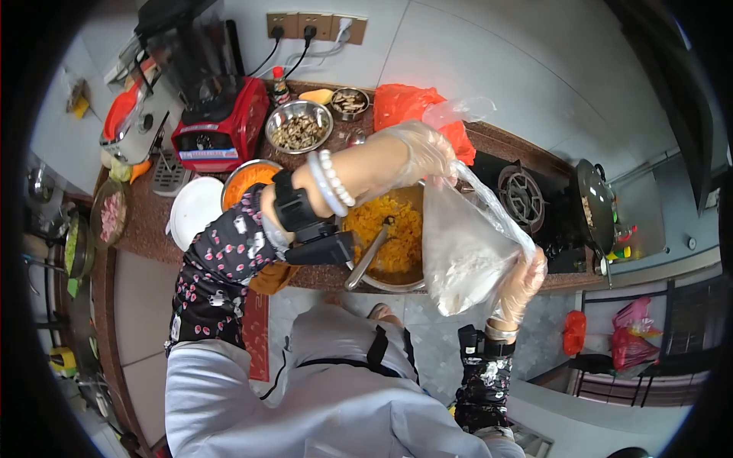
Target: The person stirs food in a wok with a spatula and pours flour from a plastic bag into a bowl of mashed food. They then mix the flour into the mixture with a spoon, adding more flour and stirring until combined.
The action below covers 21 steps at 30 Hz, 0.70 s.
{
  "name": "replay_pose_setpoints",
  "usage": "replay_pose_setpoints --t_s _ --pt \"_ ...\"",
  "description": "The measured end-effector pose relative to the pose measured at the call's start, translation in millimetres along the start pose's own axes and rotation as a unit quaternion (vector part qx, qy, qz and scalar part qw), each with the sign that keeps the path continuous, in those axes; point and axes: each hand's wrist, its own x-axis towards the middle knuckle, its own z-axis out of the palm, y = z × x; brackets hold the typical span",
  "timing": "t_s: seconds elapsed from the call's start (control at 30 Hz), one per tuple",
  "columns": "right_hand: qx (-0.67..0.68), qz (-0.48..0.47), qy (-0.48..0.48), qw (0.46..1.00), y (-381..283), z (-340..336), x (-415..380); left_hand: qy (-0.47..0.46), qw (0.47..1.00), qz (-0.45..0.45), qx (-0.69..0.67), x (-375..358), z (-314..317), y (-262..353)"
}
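Observation:
Between my two hands hangs a clear plastic bag with white powder in its lower part. My left hand, in a thin clear glove, grips the top of the bag. Lower down, my gloved right hand holds the bag's right side. Just left of the bag stands a metal bowl of orange-yellow mash, partly hidden behind my left forearm. A metal spoon rests in the mash, its handle over the near rim.
A red blender, a bowl of chopped pieces and a red plastic bag stand along the back. A white lid lies left. To the right are a gas burner and a wok.

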Motion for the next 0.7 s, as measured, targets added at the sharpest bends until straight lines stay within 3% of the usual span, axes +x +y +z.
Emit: replay_pose_setpoints --t_s 0.07,0.13,0.2,0.27,0.33,0.37,0.4,0.5,0.53,0.57,0.63,0.67,0.7 --pt "-0.084 0.013 -0.033 0.996 -6 -7 3 -0.039 0.999 -0.018 -0.032 14 5 -27" --pt "-0.023 0.052 -0.052 0.997 10 -18 6 -0.034 0.997 0.002 -0.076 25 15 -54" --pt "-0.022 0.039 -0.080 0.996 24 -23 12 -0.065 0.995 0.059 0.041 45 20 -68" --pt "-0.050 0.047 -0.095 0.993 25 -22 14 -0.041 0.998 0.049 0.008 58 27 -84" --pt "-0.063 0.055 -0.114 0.990 20 -14 13 0.027 0.984 -0.022 -0.174 68 45 -115" --pt "-0.084 0.067 -0.111 0.988 22 -15 15 0.041 0.983 0.161 -0.080 72 49 -133" --pt "-0.069 0.089 -0.127 0.985 21 -13 14 0.085 0.938 0.335 0.011 76 53 -151" --pt "-0.059 0.158 -0.188 0.968 -13 11 17 0.159 0.964 0.213 -0.026 45 87 -115" --pt "-0.086 0.108 -0.234 0.963 -18 18 16 0.176 0.967 0.177 -0.054 37 97 -105" --pt "-0.104 0.101 -0.280 0.949 -16 19 16 0.194 0.947 0.255 -0.005 31 108 -103" --pt "-0.205 0.065 -0.364 0.906 -12 21 18 0.226 0.935 0.274 0.002 15 136 -88" --pt "-0.200 0.129 -0.390 0.890 -13 23 20 0.239 0.946 0.217 -0.041 5 150 -78" --pt "-0.215 0.103 -0.391 0.889 -6 20 21 0.258 0.903 0.341 0.028 1 160 -89"
